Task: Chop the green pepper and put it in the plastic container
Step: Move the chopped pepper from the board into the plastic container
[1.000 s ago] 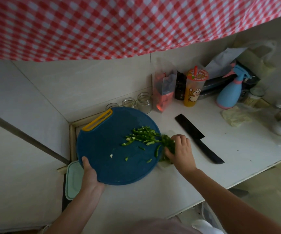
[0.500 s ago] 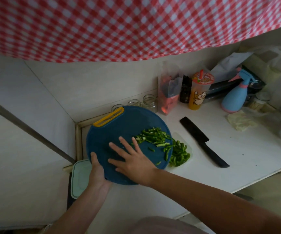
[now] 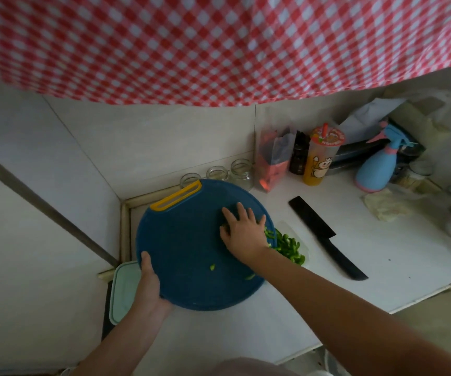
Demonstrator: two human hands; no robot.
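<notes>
A round blue cutting board (image 3: 186, 240) with a yellow handle is tilted over the white counter. My left hand (image 3: 151, 289) grips its near-left rim, thumb on top. My right hand (image 3: 243, 232) lies flat on the board near its right edge, fingers straight and spread, touching chopped green pepper. A pile of chopped pepper (image 3: 286, 246) lies in the clear plastic container (image 3: 299, 237) just right of the board, partly hidden by it. Two small pepper bits (image 3: 212, 267) stay on the board.
A black knife (image 3: 324, 236) lies on the counter right of the container. A pale green lid (image 3: 122, 291) sits under the board's left edge. Three glass jars (image 3: 217, 173), a drink cup (image 3: 320, 158), a blue spray bottle (image 3: 379, 165) stand along the wall. Checked cloth hangs overhead.
My right hand has swept from the board's middle to its right edge, pushing most of the chopped pepper off the board toward the container. My left hand keeps hold of the rim.
</notes>
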